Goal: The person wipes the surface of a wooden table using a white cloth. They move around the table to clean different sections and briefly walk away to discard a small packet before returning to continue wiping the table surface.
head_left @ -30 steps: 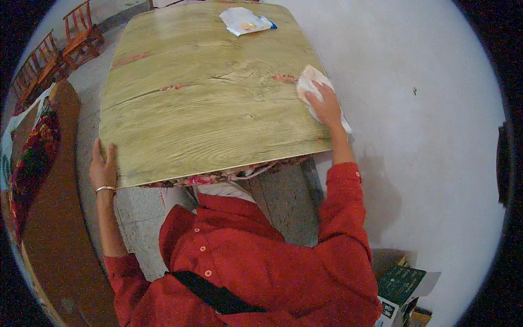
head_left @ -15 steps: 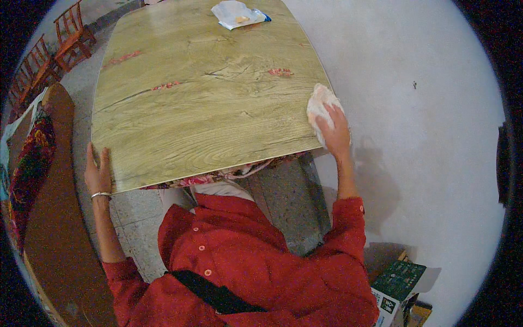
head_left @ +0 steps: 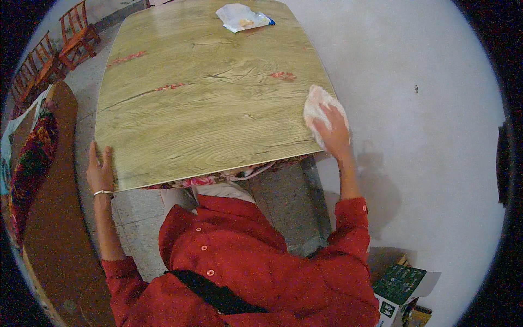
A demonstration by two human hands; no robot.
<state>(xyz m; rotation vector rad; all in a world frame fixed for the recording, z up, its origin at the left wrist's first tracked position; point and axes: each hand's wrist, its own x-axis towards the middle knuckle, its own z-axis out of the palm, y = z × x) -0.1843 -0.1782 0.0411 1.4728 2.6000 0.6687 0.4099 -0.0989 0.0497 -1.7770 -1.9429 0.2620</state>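
Observation:
A pale, fluffy cleaning cloth [head_left: 315,109] lies bunched on the right edge of the wood-patterned table [head_left: 212,125], near its close right corner. My right hand [head_left: 335,133] presses down on it, fingers curled over the fabric. At the near left corner, my left hand [head_left: 101,173] rests against the table's edge with its fingers stretched and a gap between them; nothing is held in it. A bracelet circles that wrist. Toward the far end lies an opened white and blue plastic packet [head_left: 235,17] with something pale on it.
A pale wall [head_left: 414,136] runs along the table's right side. To the left stands a brown bench [head_left: 60,218] bearing a dark patterned cloth [head_left: 35,158]. Wooden chairs [head_left: 79,35] are at the far left. Boxes [head_left: 400,283] sit low at the right.
The cloth under my right hand has shifted slightly and its folds differ. My left hand stays at the table's corner. The whole view has moved a little.

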